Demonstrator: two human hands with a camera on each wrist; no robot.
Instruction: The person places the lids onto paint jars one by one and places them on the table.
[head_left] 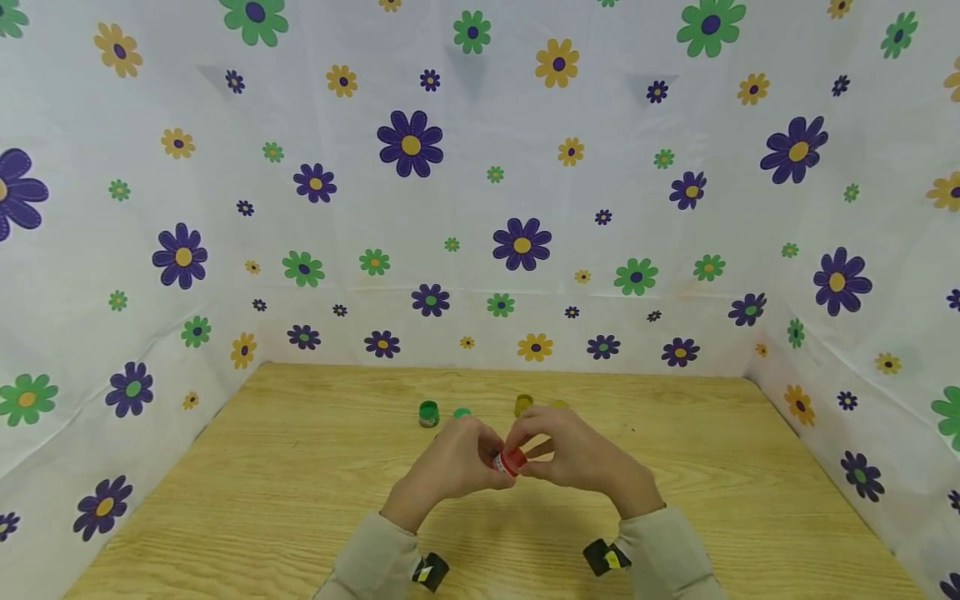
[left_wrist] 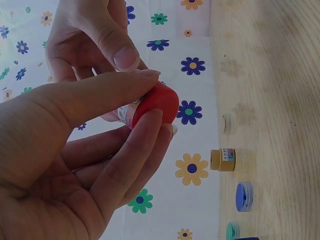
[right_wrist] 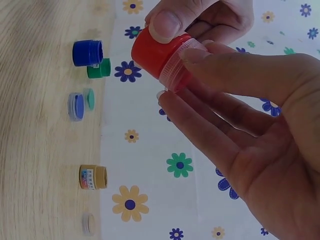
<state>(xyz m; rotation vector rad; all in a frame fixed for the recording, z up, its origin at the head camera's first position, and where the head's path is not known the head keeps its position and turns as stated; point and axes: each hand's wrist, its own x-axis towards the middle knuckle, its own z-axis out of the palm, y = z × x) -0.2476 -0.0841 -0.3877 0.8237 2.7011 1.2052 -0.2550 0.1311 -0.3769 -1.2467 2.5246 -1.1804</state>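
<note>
Has white flower-print cloth (head_left: 345,225) hung behind and to the sides, apparently to screen off the wood-grain counter (head_left: 300,500). With the left hand (head_left: 459,461), grips the red paint jar (right_wrist: 157,54) by its body; with the right hand (head_left: 573,450), pinches its ridged translucent lid (right_wrist: 176,69). Holds this jar tilted in midair above the counter, probably steadying the body on 1 side to leave the lid end to the right fingers. Has 3 lidless jars standing beyond: blue paint jar (right_wrist: 86,53), green paint jar (head_left: 429,414) and ochre paint jar (right_wrist: 92,177). Near these, has the blue lid (right_wrist: 76,106), green lid (head_left: 462,412) and yellow lid (head_left: 559,404), presumably placed to keep colours paired. From the head view, gets the counter's full spread but not the blue pair, likely hidden by the left hand; from the right wrist view, gets that pair plainly, plus the ochre jar's printed label (right_wrist: 90,179).
</note>
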